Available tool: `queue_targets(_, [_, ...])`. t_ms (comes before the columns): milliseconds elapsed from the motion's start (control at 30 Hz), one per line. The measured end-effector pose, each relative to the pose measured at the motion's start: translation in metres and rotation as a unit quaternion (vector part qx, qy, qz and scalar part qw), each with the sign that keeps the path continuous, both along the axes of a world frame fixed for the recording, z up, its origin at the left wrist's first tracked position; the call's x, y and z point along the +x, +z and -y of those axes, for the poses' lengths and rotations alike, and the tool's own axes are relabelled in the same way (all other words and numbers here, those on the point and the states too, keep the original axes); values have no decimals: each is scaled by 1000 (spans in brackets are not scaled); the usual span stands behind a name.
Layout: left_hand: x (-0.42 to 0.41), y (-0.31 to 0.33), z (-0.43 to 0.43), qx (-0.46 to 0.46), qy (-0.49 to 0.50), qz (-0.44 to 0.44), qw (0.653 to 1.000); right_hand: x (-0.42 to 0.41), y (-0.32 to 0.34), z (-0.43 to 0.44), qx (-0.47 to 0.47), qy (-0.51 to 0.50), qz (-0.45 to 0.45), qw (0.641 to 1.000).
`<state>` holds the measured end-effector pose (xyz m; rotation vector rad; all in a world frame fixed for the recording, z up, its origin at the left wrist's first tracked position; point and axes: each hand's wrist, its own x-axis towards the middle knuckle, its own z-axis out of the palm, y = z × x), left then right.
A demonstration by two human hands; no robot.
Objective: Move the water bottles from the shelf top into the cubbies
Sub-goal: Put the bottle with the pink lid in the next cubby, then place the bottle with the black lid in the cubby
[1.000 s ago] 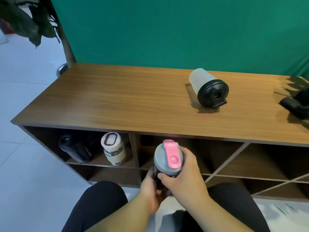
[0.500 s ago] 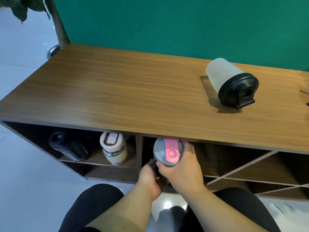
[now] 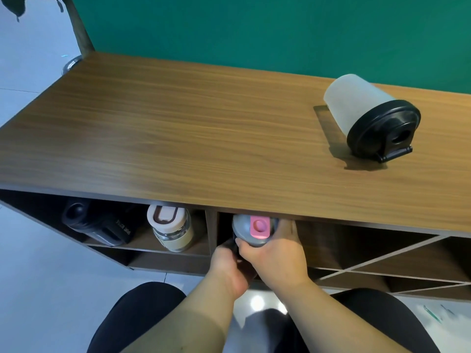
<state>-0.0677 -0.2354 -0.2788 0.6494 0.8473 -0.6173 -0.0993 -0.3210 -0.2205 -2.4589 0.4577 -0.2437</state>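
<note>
Bottle with the grey lid and pink flip cap point(image 3: 253, 229) sits at the mouth of the upper cubby point(image 3: 331, 240) just right of the vertical divider point(image 3: 212, 233), its lid partly tucked under the front edge of the shelf top point(image 3: 178, 138), and both hands are closed on it. The right hand point(image 3: 274, 253) wraps the lid and upper body from the right, thumb across the near side and fingers reaching past it into the opening; the left hand point(image 3: 225, 264) grips the dark lower body from below and to the left, though how far its fingers wrap is hidden behind the bottle. Both forearms run up from the lap, wrists bent forward, with the knees close under the cabinet. The likeliest trouble is the lid catching on the underside of the top edge, since it looks very close to it, which could tip the bottle back toward the person. The right fingers could also be pinched between bottle and cubby wall or ceiling if pushed in without shifting the hold. Released too near the lip, the bottle may roll or fall out. In the left cubby lie a black bottle point(image 3: 102, 225) and a cream-lidded glass bottle point(image 3: 171, 231), while a frosted shaker with a black lid point(image 3: 367, 110) lies on its side on the shelf top, well to the right, not yet moved.
</note>
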Motion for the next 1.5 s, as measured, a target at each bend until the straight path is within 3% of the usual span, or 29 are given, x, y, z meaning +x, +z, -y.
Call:
queue_targets(167, [0, 7, -2, 2, -8, -15, 1000, -1, 3, -2, -9, 2, -3, 1000])
queue_targets(333, [-7, 5, -5, 59, -29, -18, 998, -10, 12, 4, -1, 13, -48, 999])
queue_targets(533, [-29, 11, -9, 80, -224, 7, 971, -42, 39, 31, 107, -42, -60, 992])
queue_targets(667, [-51, 41, -8, 27, -277, 46, 960, -74, 74, 42, 121, -37, 5, 992])
queue_targets(867, [-59, 90, -17, -37, -237, 136, 961, -77, 144, 66, 57, -61, 185, 979])
queue_targets(1000, [-60, 122, -27, -51, -172, 196, 964, -19, 175, 95, 12, -110, 170, 979])
queue_targets(1133, [-62, 138, -30, -77, -136, 217, 963, 34, 189, 107, 37, -146, 140, 978])
queue_targets(1267, [-61, 146, -33, -85, -114, 233, 962, 55, 184, 112, 39, -131, 97, 986])
queue_targets(1500, [-62, 141, -26, -62, -132, 237, 960, 34, 174, 112, 77, -72, 133, 985])
